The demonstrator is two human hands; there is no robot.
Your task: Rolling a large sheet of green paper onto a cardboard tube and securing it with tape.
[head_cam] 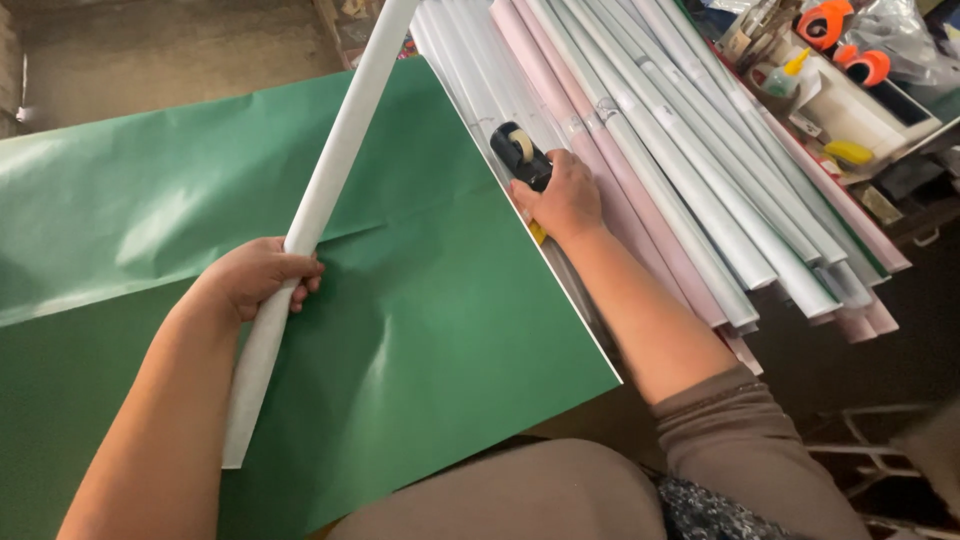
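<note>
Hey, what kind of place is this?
Probably a paper or gift-wrap workshop: a large green paper sheet, a stack of pale rolled sheets, and a black tape dispenser under the right hand.

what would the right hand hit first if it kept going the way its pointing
The right hand points up and away along the pile. Its fingers already rest on the black tape dispenser; beyond that lie the wrapped paper rolls, likely next, though depth is hard to judge.
</note>
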